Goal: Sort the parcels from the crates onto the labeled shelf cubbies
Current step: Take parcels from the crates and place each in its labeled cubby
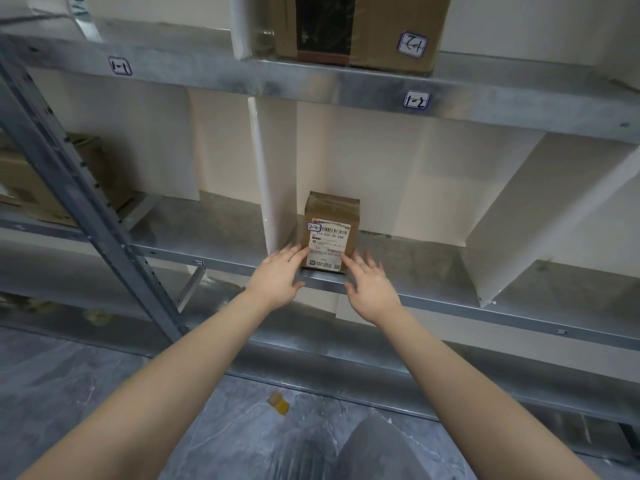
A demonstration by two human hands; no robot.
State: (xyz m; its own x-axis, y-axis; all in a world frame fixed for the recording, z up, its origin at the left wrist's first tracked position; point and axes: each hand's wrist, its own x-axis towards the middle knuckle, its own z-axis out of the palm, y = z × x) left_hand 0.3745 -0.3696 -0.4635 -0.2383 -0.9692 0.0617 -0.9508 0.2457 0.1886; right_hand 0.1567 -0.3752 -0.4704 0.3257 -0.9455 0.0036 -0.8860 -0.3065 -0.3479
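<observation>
Small tape-wrapped brown cardboard parcel (330,220), white label marked 2-2, stands on the dull galvanised metal shelf (207,237) beside a white divider (265,188); left hand (277,275) and right hand (370,289), fingers straight, touch its lower front

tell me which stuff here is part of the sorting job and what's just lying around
Part of the job:
small parcel tagged 2-2, left hand and right hand touching it, shelf, cubby label 1-2, big labelled box on the tier above.

Just lying about:
brown scrap on the floor, cardboard boxes on the far-left rack.
</observation>
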